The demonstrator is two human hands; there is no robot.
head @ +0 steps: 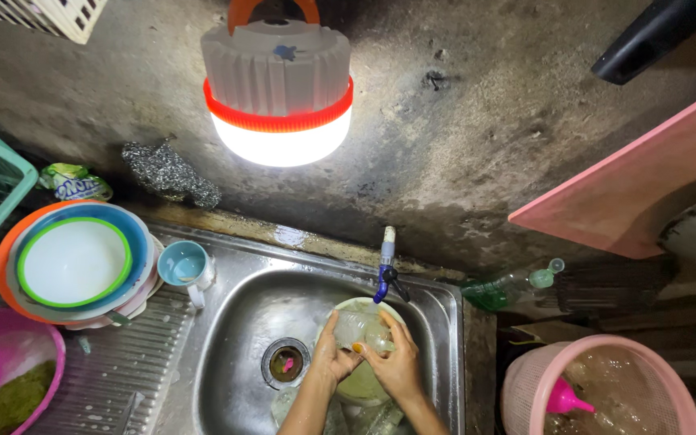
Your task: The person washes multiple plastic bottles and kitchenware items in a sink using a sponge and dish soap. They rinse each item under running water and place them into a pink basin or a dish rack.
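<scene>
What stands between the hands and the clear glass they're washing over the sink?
Nothing visible. The left hand and right hand are both directly on the clear glass, held over a pale green plate in the steel sink, under the tap.

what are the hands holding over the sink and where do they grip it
Both hands, left hand and right hand, hold a clear glass by its sides, above a pale green plate.

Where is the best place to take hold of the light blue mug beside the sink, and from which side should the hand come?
Probably by its handle. The light blue mug stands upright on the draining board, mouth up, and its pale handle sticks out toward the sink basin. Come from that basin side: the stacked plates crowd the opposite side, so there is less room there.
</scene>
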